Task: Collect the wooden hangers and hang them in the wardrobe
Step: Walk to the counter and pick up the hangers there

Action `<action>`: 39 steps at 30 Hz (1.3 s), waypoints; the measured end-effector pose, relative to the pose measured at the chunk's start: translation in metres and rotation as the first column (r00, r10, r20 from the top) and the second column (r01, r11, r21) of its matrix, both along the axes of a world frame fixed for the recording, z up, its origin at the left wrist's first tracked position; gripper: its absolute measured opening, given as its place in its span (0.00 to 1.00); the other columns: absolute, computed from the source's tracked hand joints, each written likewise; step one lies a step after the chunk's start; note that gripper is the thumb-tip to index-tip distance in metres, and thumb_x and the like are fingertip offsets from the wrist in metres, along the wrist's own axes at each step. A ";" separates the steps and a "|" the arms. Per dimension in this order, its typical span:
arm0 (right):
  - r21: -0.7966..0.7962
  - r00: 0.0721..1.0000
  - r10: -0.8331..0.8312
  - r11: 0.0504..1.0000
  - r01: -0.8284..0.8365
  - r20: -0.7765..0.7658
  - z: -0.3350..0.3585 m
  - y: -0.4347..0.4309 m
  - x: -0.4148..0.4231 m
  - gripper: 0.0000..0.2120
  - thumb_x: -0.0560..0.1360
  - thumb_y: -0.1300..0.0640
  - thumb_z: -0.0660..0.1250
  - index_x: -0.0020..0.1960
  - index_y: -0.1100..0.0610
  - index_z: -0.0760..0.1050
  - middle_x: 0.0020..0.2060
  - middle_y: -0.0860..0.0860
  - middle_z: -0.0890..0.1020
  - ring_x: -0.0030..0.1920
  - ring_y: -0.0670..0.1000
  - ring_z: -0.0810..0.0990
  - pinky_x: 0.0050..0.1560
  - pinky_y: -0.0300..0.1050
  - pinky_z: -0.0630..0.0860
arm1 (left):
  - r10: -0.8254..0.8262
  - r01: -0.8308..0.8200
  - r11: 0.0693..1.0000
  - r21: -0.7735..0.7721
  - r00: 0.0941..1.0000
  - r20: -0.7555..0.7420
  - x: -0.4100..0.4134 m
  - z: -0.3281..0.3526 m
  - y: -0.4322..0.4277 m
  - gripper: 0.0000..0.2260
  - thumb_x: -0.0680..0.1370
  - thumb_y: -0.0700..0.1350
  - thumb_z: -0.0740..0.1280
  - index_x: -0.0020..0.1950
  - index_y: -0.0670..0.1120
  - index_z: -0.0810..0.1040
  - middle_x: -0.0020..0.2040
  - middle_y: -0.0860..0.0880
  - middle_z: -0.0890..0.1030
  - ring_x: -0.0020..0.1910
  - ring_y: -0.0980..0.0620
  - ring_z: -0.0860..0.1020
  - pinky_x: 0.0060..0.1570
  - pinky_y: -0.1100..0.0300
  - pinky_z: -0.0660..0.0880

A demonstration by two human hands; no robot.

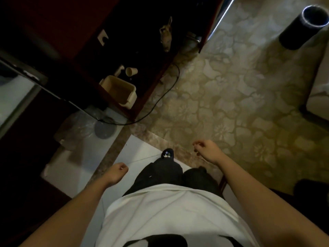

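Standing: person on white floor tile (142,148), carpet (231,86) ahead
Left hand (119,171): fingers loosely curled, holding nothing
Right hand (207,150): fingers loosely curled, holding nothing
Hangers: cannot tell where
Bin (119,90): beige, inside dark red cabinet (152,88)

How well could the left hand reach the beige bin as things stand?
Probably not without a step and a bend. The left hand hangs empty by the leg, while the bin sits low in the wooden recess ahead, well apart. Nothing seems to block the way.

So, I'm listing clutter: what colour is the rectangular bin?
Cream; the bin shows clearest in head view.
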State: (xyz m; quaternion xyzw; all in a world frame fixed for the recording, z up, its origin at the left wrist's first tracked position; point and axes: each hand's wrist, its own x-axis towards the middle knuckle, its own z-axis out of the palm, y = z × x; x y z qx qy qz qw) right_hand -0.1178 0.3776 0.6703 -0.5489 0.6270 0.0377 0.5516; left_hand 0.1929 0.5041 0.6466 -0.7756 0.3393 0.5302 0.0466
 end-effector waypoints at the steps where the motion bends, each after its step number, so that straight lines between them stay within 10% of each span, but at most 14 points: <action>1: -0.003 1.000 0.000 1.000 0.000 -0.002 0.001 -0.014 0.000 0.13 0.79 0.62 0.58 0.60 0.66 0.74 0.44 0.57 0.78 0.43 0.54 0.77 0.42 0.44 0.76 | -0.002 0.002 1.000 -0.010 1.000 0.003 0.000 0.003 -0.016 0.07 0.79 0.42 0.60 0.51 0.41 0.76 0.47 0.41 0.77 0.47 0.45 0.76 0.53 0.54 0.73; 10: 0.037 0.982 0.099 0.995 -0.094 -0.162 -0.026 -0.124 -0.076 0.11 0.78 0.63 0.59 0.39 0.64 0.76 0.33 0.59 0.75 0.37 0.54 0.73 0.34 0.44 0.65 | -0.055 0.052 0.997 -0.051 0.997 -0.059 -0.069 0.015 -0.171 0.14 0.80 0.43 0.58 0.60 0.37 0.74 0.57 0.38 0.78 0.58 0.40 0.75 0.59 0.52 0.71; 14: 0.047 0.981 0.114 0.993 -0.108 -0.157 -0.031 -0.210 -0.108 0.14 0.78 0.61 0.59 0.49 0.72 0.75 0.43 0.71 0.79 0.38 0.58 0.75 0.46 0.55 0.74 | -0.006 -0.008 0.995 -0.102 0.991 -0.132 -0.123 0.019 -0.251 0.09 0.80 0.42 0.59 0.54 0.39 0.75 0.44 0.42 0.77 0.48 0.46 0.75 0.46 0.59 0.68; 20: -0.046 0.951 0.298 0.952 -0.302 -0.082 -0.006 -0.357 -0.108 0.15 0.79 0.60 0.58 0.50 0.72 0.75 0.45 0.70 0.79 0.39 0.58 0.77 0.51 0.58 0.75 | 0.073 -0.092 0.983 -0.161 0.990 -0.122 -0.170 0.048 -0.353 0.14 0.81 0.45 0.58 0.62 0.40 0.73 0.59 0.40 0.77 0.52 0.48 0.75 0.50 0.58 0.69; 32: -0.499 0.687 0.726 0.582 -0.642 -0.036 0.138 -0.548 0.036 0.13 0.79 0.55 0.60 0.62 0.55 0.75 0.55 0.51 0.79 0.57 0.51 0.77 0.56 0.46 0.73 | -0.067 0.090 0.912 -0.399 0.995 0.070 -0.114 0.209 -0.503 0.18 0.81 0.51 0.56 0.70 0.49 0.67 0.66 0.49 0.74 0.62 0.50 0.74 0.62 0.55 0.72; 39: -0.745 0.580 0.812 0.429 -0.511 0.070 0.276 -0.585 0.111 0.06 0.78 0.55 0.61 0.50 0.49 0.77 0.39 0.44 0.81 0.41 0.43 0.80 0.47 0.43 0.77 | -0.096 0.269 0.770 -0.578 0.945 0.312 -0.064 0.343 -0.535 0.15 0.80 0.53 0.57 0.64 0.53 0.73 0.60 0.54 0.78 0.58 0.57 0.76 0.60 0.55 0.74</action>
